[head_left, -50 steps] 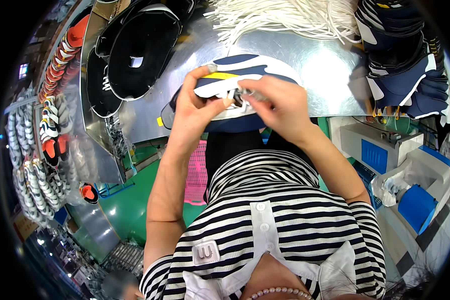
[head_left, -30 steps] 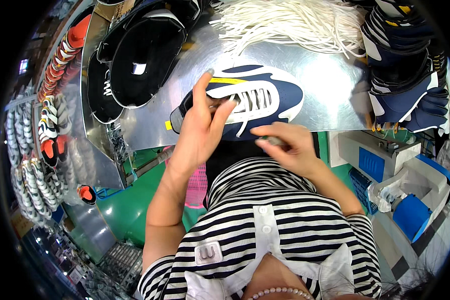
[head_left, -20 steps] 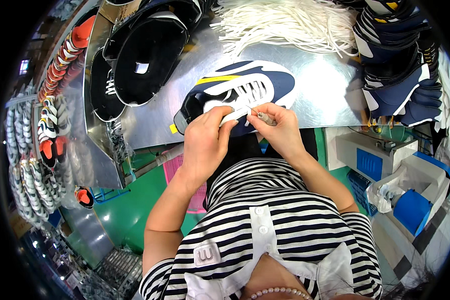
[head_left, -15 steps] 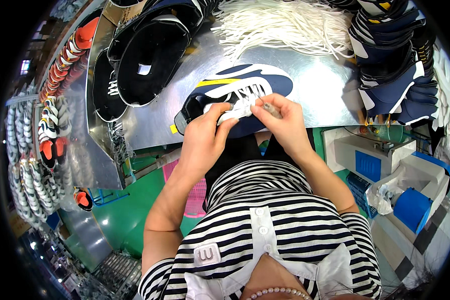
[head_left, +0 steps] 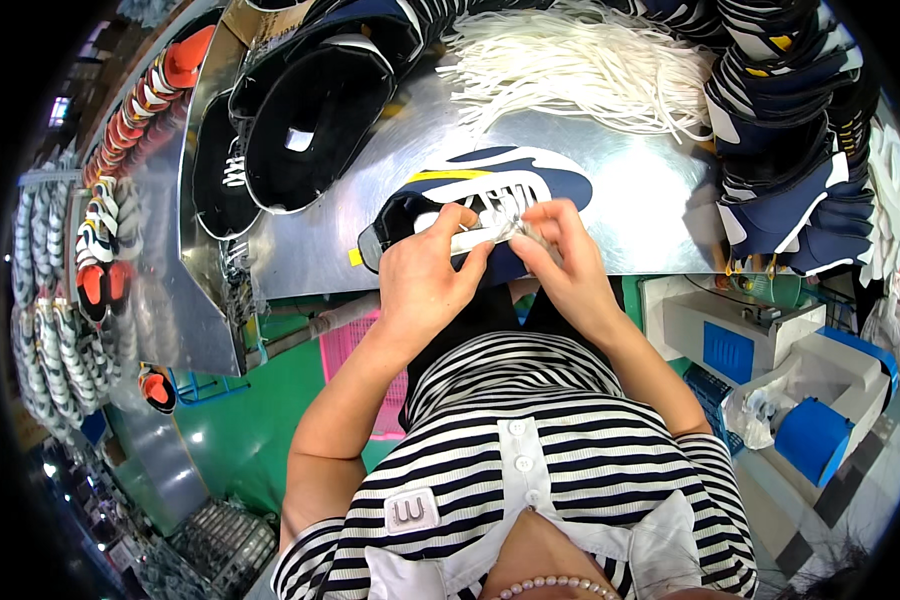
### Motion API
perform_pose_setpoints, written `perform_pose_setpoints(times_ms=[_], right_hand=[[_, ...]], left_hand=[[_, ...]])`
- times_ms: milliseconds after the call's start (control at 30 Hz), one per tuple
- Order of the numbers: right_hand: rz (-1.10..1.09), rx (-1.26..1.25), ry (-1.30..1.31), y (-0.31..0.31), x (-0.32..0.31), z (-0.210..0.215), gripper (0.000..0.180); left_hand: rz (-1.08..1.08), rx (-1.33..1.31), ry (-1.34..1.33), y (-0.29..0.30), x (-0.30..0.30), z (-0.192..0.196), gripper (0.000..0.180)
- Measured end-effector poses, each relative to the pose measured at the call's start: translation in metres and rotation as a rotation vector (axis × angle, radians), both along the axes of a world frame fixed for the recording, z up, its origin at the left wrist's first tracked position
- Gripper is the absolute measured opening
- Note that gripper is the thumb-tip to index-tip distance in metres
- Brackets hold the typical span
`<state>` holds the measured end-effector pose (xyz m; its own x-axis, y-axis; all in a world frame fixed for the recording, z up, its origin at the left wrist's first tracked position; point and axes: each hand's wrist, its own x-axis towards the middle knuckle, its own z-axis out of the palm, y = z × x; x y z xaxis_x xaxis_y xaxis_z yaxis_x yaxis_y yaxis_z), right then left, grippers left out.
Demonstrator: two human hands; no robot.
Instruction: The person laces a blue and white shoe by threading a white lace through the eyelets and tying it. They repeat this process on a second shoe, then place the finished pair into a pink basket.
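Navy-and-white shoe upper with yellow stripe (head_left: 567, 183): on shiny metal table (head_left: 660, 190), near edge, toe rightward | my left hand (head_left: 428, 275): nearly closed, pinching its white eyelet edge (head_left: 471, 239) | my right hand (head_left: 568, 265): fingertips close together at its white lacing (head_left: 509, 196), blurred; I cannot tell what they hold | loose white string-like laces (head_left: 580, 75) heaped beyond

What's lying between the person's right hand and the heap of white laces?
In the head view, the navy-and-white shoe upper lies between the right hand and the white laces, with metal tabletop beyond it.
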<state>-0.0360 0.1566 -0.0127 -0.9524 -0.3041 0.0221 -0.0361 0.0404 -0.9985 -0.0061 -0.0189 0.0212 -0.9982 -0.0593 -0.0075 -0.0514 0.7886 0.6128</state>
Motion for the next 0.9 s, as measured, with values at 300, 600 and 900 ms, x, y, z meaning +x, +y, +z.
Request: perform_pose_setpoints(times_ms=[300, 600, 900], right_hand=[[0.154, 0.193, -0.154, 0.013, 0.009, 0.007, 0.016], [0.153, 0.331, -0.107, -0.003, -0.002, 0.004, 0.015], [0.045, 0.208, -0.013, 0.032, -0.023, 0.018, 0.014]], left_hand=[[-0.035, 0.051, 0.109, 0.001, 0.0, -0.005, 0.022], [-0.32, -0.016, 0.394, 0.006, 0.003, -0.019, 0.026], [-0.216, 0.102, -0.008, -0.001, 0.006, -0.003, 0.025]])
